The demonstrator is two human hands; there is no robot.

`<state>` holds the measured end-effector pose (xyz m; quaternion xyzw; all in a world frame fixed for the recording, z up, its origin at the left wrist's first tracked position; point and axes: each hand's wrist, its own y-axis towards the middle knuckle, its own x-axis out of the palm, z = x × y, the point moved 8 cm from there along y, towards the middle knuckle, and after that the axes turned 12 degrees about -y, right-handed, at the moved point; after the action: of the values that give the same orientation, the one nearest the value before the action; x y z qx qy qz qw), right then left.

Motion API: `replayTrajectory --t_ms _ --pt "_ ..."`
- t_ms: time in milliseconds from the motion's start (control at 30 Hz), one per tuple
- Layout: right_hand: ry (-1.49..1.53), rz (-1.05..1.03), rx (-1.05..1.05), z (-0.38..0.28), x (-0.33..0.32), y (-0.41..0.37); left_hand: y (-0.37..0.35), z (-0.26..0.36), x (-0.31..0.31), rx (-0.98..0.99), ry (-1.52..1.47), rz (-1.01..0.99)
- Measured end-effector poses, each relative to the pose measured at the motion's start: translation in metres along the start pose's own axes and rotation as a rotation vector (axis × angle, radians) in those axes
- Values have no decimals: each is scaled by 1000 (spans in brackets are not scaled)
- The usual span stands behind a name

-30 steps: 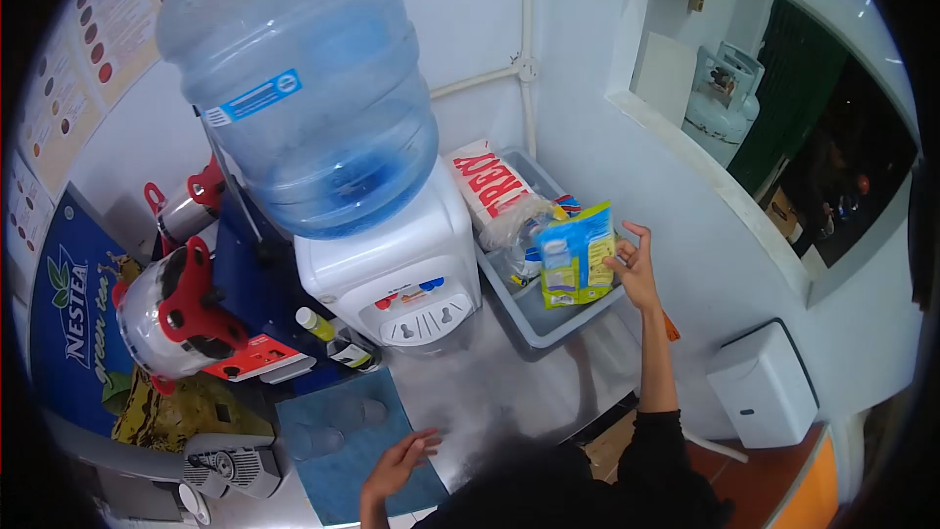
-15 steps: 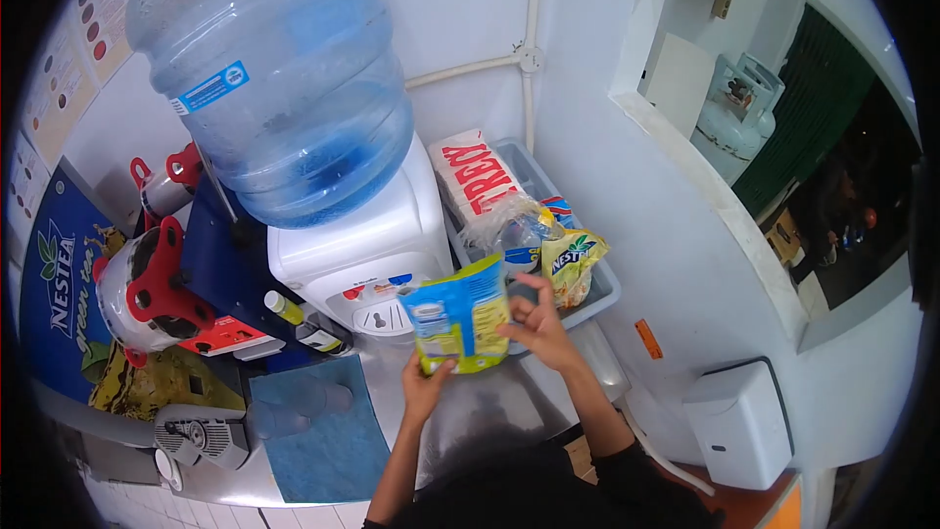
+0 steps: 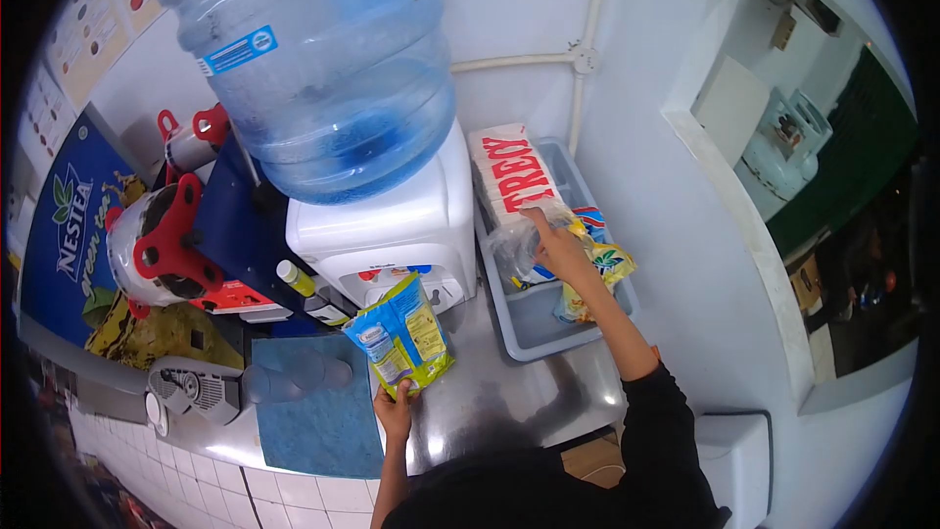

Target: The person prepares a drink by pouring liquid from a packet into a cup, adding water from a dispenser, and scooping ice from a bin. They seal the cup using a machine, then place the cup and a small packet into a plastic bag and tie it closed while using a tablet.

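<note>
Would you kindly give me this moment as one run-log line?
left hand: holds yellow-green packet over steel counter | right hand: in grey bin, on clear bag, grip unclear | nearby: water dispenser

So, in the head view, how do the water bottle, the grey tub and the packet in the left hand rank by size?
Largest: water bottle.
Then grey tub.
Smallest: packet, even held nearer the camera.
</note>
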<state>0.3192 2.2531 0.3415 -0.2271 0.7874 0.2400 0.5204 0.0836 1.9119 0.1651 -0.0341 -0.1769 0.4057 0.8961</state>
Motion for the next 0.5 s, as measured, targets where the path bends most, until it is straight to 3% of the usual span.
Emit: replayTrajectory --t_ms 33,100,133,167,233,267,333,367,433,500 --pt "2 -5 -17 -2 0 3 3 2 1 6 -4 16" --pt "79 -26 -6 -9 -4 5 9 27 -1 325 519 100" --pt "94 -42 -16 -8 3 6 17 17 -8 195 533 138" --pt "95 -49 -28 -8 9 7 28 19 -10 193 531 152" --pt "-45 51 19 -1 16 5 49 17 -9 125 990 125" --pt "-42 46 14 -2 16 4 54 17 -6 121 991 131" --pt "167 42 12 -4 7 2 52 49 2 464 1054 423" --pt "167 46 11 -4 1 2 44 65 18 468 1053 424" --pt "294 -5 62 -1 -8 -1 -5 120 72 739 1017 483" --pt "306 -10 56 -5 -20 -4 -33 99 128 1037 699 -31"
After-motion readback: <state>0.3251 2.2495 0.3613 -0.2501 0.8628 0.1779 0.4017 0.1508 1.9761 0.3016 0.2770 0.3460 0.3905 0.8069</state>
